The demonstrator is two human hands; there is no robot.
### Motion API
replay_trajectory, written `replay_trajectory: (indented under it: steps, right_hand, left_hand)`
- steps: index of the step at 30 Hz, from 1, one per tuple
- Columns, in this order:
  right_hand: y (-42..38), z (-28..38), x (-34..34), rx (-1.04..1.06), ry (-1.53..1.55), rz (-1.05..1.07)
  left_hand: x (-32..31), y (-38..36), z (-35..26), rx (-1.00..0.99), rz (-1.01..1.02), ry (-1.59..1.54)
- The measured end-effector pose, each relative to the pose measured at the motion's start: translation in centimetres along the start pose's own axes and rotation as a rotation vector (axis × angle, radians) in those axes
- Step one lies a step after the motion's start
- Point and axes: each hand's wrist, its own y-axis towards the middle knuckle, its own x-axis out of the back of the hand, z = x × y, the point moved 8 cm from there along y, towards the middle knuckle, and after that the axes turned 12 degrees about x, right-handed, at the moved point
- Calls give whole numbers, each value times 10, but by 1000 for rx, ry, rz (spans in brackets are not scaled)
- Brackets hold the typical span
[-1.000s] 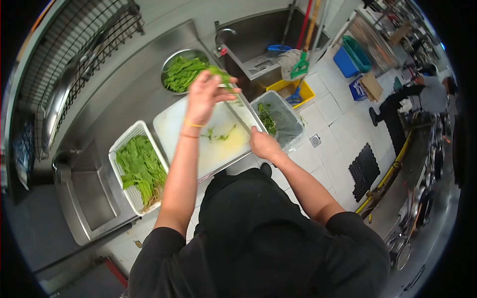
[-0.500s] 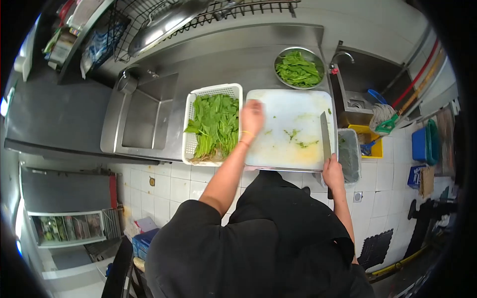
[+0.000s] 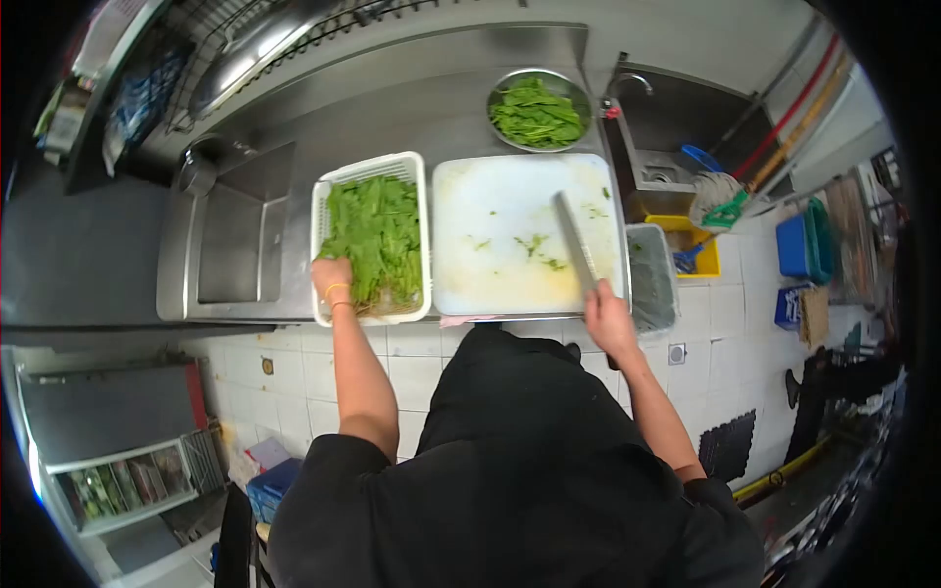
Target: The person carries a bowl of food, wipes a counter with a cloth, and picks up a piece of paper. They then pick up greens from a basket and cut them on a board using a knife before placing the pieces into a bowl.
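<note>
My right hand (image 3: pixel 610 321) is closed round the handle of a long-bladed kitchen knife (image 3: pixel 576 238), whose blade slants over the right half of the white cutting board (image 3: pixel 470 220). A few green scraps (image 3: pixel 534 245) lie on the board. To its left stands a white plastic basket (image 3: pixel 423 245) with leafy greens (image 3: pixel 372 230), stems and roots towards the front. My left hand (image 3: pixel 331 277) is at the basket's left front edge, against the greens, fingers curled; what they grip is hidden. Behind the board, a metal bowl (image 3: pixel 586 103) holds more leafy greens (image 3: pixel 537 115).
A sink (image 3: pixel 240 255) is at the left of the steel counter, another sink (image 3: pixel 655 171) with a tap at the right. Right of the board, below the counter edge, stands a grey bin (image 3: pixel 655 284), with a yellow crate (image 3: pixel 701 260) beyond. A wire rack (image 3: pixel 323 29) hangs above.
My left hand has moved from the board's left edge across the basket to its left front side. The knife has shifted left and tilted over the board. The whole view has shifted a little.
</note>
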Motion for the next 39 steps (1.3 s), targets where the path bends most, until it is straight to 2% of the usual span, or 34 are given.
replay_trajectory:
  steps: [1, 3, 5, 9, 11, 12, 14, 17, 21, 24, 26, 30, 34, 39]
  right_hand:
    - [-1, 8, -7, -7, 22, 60]
    - [-4, 15, -21, 28, 93, 71]
    - [-3, 21, -47, 120, 226, 160]
    - [-11, 23, -54, 238, 280, 82]
    - [-24, 5, -56, -128, 582, 222]
    - [-30, 1, -50, -138, 579, 220]
    - [-47, -22, -33, -274, 742, 57]
    - [-76, -50, -18, -393, 768, -43]
    - [-93, -64, -23, -428, 781, -91]
    - [-84, -48, -45, -398, 792, 20]
    - [-77, -35, -63, -383, 765, 102]
    - [-66, -23, -74, -327, 748, 191]
    - [-61, -32, -55, -388, 773, 69]
    - [-52, -36, -66, -380, 755, 80]
  left_hand:
    - [0, -6, -5, -14, 15, 1]
    - [11, -13, -3, 17, -115, 21]
    - [9, -15, -5, 14, -114, 13]
    - [-1, -10, -5, -72, -107, 36]
    - [0, 1, -4, -96, -118, 26]
    - [4, 5, -4, -124, -137, -6]
    - [12, 10, -5, -152, -149, -37]
    - [31, 4, -16, -205, -159, -140]
    - [47, -17, -46, -343, -93, -342]
    - [51, -36, -71, -422, -26, -429]
    - [48, -48, -88, -459, 115, -549]
    - [45, -66, -111, -516, 196, -620]
    - [47, -81, -123, -549, 244, -664]
    - [38, -94, -123, -532, 291, -652]
